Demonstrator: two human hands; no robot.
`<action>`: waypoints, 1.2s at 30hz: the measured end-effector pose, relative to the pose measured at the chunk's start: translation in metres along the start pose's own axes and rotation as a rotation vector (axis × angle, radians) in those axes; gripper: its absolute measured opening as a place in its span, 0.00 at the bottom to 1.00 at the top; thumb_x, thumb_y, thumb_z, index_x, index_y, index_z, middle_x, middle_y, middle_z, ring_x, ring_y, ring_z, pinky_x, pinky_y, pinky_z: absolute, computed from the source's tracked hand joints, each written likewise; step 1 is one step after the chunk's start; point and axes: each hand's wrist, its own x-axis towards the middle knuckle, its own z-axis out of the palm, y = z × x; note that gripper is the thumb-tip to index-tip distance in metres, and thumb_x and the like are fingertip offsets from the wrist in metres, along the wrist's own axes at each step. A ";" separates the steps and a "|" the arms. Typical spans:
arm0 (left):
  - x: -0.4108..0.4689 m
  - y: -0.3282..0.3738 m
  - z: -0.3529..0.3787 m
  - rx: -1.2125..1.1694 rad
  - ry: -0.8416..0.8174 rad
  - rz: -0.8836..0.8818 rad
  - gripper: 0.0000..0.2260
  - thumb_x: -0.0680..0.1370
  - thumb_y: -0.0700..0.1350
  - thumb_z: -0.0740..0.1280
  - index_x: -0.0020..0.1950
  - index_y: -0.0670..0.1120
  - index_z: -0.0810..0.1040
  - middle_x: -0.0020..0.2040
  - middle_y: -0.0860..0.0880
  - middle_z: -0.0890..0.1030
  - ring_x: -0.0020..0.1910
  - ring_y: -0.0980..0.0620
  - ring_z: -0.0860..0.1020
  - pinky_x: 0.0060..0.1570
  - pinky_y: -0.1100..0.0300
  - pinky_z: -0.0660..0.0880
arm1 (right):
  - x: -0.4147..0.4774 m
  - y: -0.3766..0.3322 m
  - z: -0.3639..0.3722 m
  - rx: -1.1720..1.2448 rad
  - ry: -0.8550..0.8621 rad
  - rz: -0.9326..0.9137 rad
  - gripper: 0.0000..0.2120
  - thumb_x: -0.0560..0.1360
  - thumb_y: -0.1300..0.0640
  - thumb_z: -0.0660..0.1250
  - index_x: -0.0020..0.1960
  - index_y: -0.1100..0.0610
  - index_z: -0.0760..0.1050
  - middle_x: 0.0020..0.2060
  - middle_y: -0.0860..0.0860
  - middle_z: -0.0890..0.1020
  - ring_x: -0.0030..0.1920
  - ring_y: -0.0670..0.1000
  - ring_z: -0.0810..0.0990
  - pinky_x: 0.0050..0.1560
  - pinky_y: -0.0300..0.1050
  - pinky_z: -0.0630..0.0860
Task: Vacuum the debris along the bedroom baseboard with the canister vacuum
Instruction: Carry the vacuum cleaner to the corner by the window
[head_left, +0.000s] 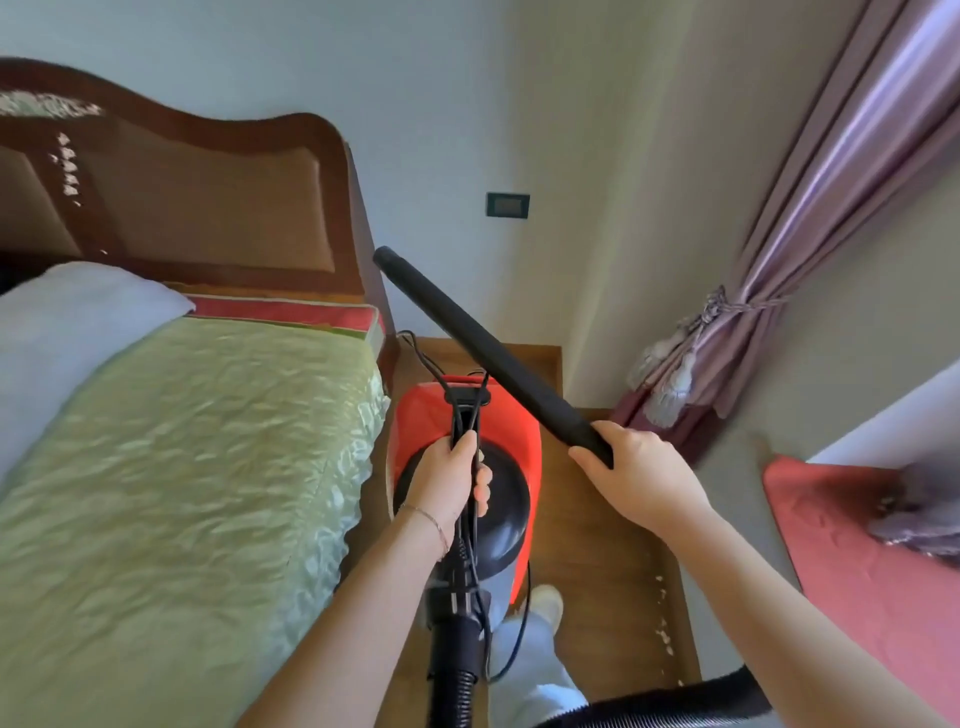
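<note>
1. Left hand is wrapped tight round the handle of the red canister vacuum, right beside the bed.
2. Right hand grips the black wand, which angles up toward the wall.
3. White debris lies along the floor edge, lower right.

Left hand grips handle, right hand grips wand (arms extended).

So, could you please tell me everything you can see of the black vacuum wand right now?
The black vacuum wand is a straight, matte, plastic-looking tube with a round end. The right hand grips its near end; nothing else visibly touches it. It slants up and left, far end in the air beside the headboard, off the floor, crossing the red canister in this view.
</note>
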 end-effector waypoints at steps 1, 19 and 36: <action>0.021 0.008 0.005 0.009 0.009 0.000 0.13 0.81 0.45 0.55 0.39 0.43 0.67 0.26 0.48 0.68 0.20 0.53 0.64 0.21 0.62 0.64 | 0.023 0.006 0.000 0.015 -0.008 -0.010 0.17 0.77 0.44 0.61 0.61 0.52 0.74 0.46 0.51 0.83 0.44 0.54 0.82 0.42 0.48 0.78; 0.322 0.168 0.062 -0.020 0.000 -0.115 0.14 0.82 0.48 0.55 0.39 0.45 0.68 0.25 0.50 0.69 0.19 0.55 0.65 0.21 0.63 0.66 | 0.351 0.060 -0.040 0.000 -0.126 0.030 0.14 0.78 0.44 0.59 0.58 0.50 0.73 0.38 0.49 0.79 0.36 0.47 0.79 0.40 0.46 0.80; 0.551 0.120 0.066 -0.012 -0.143 -0.291 0.11 0.82 0.47 0.54 0.42 0.44 0.68 0.27 0.50 0.69 0.19 0.55 0.65 0.21 0.65 0.64 | 0.523 0.105 0.082 -0.052 -0.188 0.167 0.15 0.77 0.43 0.59 0.56 0.51 0.73 0.39 0.47 0.79 0.39 0.50 0.78 0.40 0.46 0.76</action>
